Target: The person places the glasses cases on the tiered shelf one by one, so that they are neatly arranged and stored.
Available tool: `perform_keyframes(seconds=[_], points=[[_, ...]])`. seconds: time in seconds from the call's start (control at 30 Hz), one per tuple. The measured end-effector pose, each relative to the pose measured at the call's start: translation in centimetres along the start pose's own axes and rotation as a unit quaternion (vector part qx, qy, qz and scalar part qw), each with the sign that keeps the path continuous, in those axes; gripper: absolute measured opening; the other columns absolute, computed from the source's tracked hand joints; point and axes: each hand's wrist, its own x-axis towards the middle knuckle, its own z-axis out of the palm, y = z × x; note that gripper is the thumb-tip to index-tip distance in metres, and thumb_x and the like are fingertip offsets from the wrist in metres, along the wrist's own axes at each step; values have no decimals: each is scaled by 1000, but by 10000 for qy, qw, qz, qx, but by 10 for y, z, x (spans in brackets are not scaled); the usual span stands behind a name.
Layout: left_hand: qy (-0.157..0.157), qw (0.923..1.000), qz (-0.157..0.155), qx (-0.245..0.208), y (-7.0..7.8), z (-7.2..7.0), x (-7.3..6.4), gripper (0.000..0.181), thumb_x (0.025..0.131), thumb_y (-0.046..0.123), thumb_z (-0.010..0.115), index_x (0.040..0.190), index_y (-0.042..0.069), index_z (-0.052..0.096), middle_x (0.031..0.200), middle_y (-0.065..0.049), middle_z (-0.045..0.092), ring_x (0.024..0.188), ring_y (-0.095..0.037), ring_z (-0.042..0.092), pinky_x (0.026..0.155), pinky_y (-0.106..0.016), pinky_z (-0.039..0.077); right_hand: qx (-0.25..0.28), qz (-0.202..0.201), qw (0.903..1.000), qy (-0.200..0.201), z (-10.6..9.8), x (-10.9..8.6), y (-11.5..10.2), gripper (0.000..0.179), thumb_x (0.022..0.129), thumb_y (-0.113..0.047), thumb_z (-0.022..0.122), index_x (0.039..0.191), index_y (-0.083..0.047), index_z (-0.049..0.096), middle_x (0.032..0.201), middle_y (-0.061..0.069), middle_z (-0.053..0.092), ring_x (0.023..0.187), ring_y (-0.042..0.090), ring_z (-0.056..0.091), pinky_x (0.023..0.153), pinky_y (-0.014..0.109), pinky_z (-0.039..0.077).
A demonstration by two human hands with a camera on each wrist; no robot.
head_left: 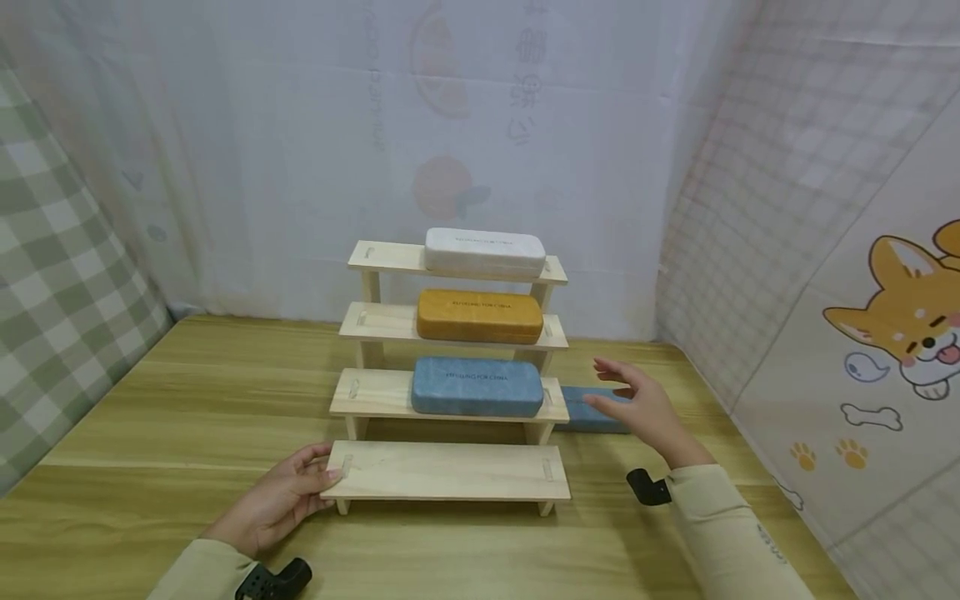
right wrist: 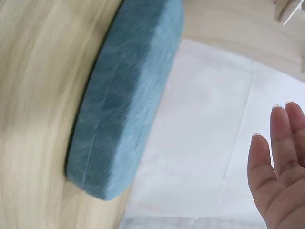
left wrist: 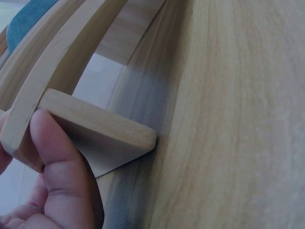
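My left hand (head_left: 281,498) pinches the left end of the lowest step of a tiered wooden display stand (head_left: 450,471). In the left wrist view its thumb (left wrist: 57,157) presses against the step's edge, close to the support leg (left wrist: 100,121). My right hand (head_left: 641,410) hovers to the right of the stand with fingers spread and nothing held. Near its fingertips a blue glasses case (head_left: 596,417) lies on the table, partly hidden behind the stand; the right wrist view shows this blue case's long side.
On the stand's upper steps sit a white case (head_left: 485,254), a mustard-yellow case (head_left: 480,317) and another blue case (head_left: 477,387), one per step. White cloth (head_left: 300,167) hangs behind the wood-grain table (head_left: 187,400). A patterned cloth (head_left: 795,292) borders the right side.
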Motion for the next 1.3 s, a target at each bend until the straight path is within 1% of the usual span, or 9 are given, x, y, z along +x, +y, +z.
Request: perform_keyframes(seconds=[0.2, 0.43, 0.7, 0.9, 1.03, 1.17, 1.3], points=[[-85, 9999, 40, 44, -1, -1, 0, 75, 98, 8, 54, 147, -11, 1, 111, -3, 54, 91, -12, 58, 76, -28, 49, -123, 201, 9997, -5, -8, 2, 15, 68, 90, -27, 69, 145, -1, 39, 141, 23, 44, 126, 38, 44, 99, 55, 39], [-93, 9999, 36, 29, -1, -1, -1, 75, 98, 8, 54, 147, -11, 0, 112, -3, 54, 91, -12, 57, 76, -29, 49, -295, 385, 9986, -201, -15, 6, 33, 72, 91, -30, 69, 148, -2, 34, 145, 26, 38, 129, 42, 38, 99, 60, 36], [-67, 10000, 36, -5, 0, 0, -1, 75, 98, 9, 53, 148, -10, 0, 112, -3, 54, 92, -12, 58, 76, -28, 49, -517, 541, 9964, -403, -20, 9, 48, 75, 90, -30, 69, 148, 0, 33, 148, 27, 34, 130, 45, 36, 98, 63, 35], [-31, 10000, 11, -4, -1, 0, -2, 75, 98, 10, 54, 148, -9, 2, 115, -4, 53, 93, -13, 58, 77, -30, 49, -534, 854, 9931, -604, -21, 9, 58, 80, 88, -34, 70, 149, 1, 30, 150, 28, 29, 132, 49, 30, 95, 65, 38], [-10, 10000, 0, -5, -2, 0, -2, 74, 98, 10, 54, 148, -9, 2, 115, -4, 53, 93, -13, 58, 77, -30, 49, -395, 992, 9913, -766, -21, 9, 63, 83, 88, -31, 71, 150, 2, 27, 150, 29, 26, 134, 51, 26, 95, 66, 36], [-36, 10000, 28, -3, -2, 0, -1, 75, 98, 9, 54, 148, -10, 2, 114, -4, 54, 93, -13, 58, 77, -30, 49, -289, 1037, 9895, -967, -21, 9, 66, 85, 88, -27, 71, 150, 5, 23, 151, 31, 23, 134, 53, 23, 97, 68, 33], [-87, 9999, 67, -15, -1, 0, 0, 75, 98, 8, 54, 147, -11, 0, 112, -3, 54, 92, -12, 58, 76, -28, 49, -293, 1062, 9876, -1115, -20, 11, 72, 87, 87, -26, 72, 150, 7, 21, 151, 33, 20, 134, 55, 21, 98, 68, 31]])
